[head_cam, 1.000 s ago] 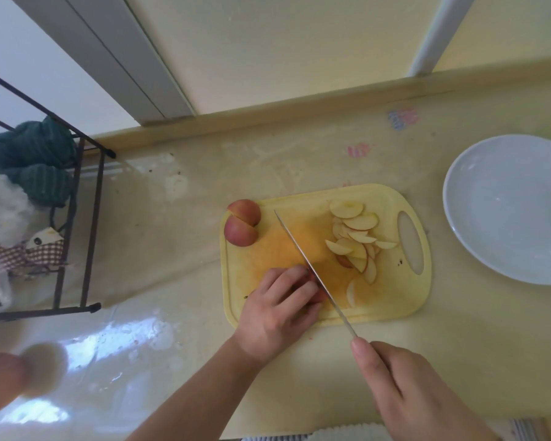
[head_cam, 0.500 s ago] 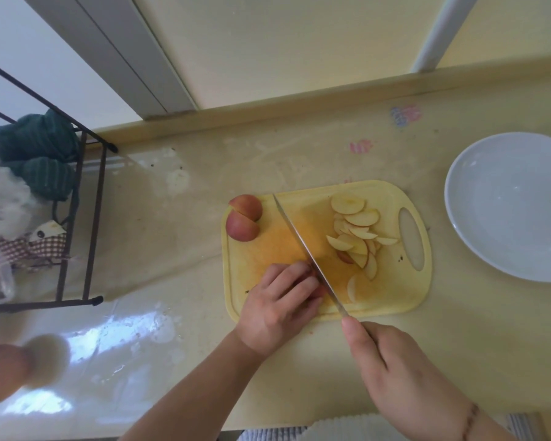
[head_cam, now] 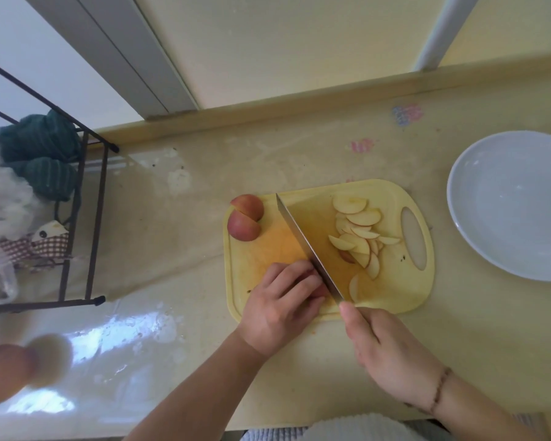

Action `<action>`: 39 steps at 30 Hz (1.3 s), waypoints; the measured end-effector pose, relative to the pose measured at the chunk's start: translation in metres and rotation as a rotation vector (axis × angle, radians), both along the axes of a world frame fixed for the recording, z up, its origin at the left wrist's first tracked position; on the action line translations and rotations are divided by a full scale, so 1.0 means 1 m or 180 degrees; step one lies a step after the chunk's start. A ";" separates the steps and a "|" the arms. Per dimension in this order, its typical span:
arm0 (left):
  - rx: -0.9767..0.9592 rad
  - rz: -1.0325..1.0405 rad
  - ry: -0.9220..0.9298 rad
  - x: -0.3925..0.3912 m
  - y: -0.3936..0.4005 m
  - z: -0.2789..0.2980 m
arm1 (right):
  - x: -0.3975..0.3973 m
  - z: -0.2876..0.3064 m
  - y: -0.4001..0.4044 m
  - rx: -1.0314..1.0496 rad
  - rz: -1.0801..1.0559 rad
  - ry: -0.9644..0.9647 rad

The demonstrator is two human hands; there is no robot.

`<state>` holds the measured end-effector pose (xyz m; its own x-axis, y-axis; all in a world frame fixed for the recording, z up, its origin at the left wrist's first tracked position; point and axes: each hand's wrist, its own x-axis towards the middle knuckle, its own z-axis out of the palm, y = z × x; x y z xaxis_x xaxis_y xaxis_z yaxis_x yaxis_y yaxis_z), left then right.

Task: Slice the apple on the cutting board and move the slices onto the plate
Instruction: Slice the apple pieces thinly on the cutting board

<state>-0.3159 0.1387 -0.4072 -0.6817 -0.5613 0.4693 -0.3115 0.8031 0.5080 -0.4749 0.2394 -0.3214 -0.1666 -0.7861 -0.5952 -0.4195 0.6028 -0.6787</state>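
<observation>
Clearly the slicing step is in hand: the left hand (head_cam: 282,308) curls its fingers over an apple piece (head_cam: 321,291) near the front edge of the cutting board (head_cam: 261,259), holding it down, and only a sliver of red shows past the fingertips. The right hand (head_cam: 385,348) grips the handle of the knife (head_cam: 309,246), fingers wrapped round it and the handle itself hidden inside the fist. The blade lies just beside the left fingertips, its long axis running diagonally across the board, with the tip pointing away and to the left, toward the far edge. Two uncut apple quarters (head_cam: 245,221) sit skin-up at the board's far left corner, touching one another. A loose heap of cut slices (head_cam: 360,235) lies right of the blade, near the board's handle hole. The plate (head_cam: 477,246) stands on the table to the right, apart from the board and with no slices on it. The next cut probably calls for the left fingertips to keep tucked back from the edge while the blade comes down close beside them; the quarters and the transfer to the plate remain.
</observation>
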 end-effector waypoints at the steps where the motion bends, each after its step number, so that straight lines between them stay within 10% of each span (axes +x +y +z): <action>1: 0.0002 0.0011 0.0027 0.000 0.000 -0.001 | 0.000 -0.003 -0.002 -0.0001 -0.0005 0.0013; 39: -0.0057 0.0038 0.0152 -0.002 -0.001 -0.001 | 0.013 0.035 0.010 -0.0252 0.0088 0.0287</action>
<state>-0.3176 0.1382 -0.4086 -0.6515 -0.5605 0.5112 -0.2968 0.8085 0.5082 -0.4621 0.2490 -0.2862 -0.1944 -0.8351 -0.5147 -0.4968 0.5362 -0.6824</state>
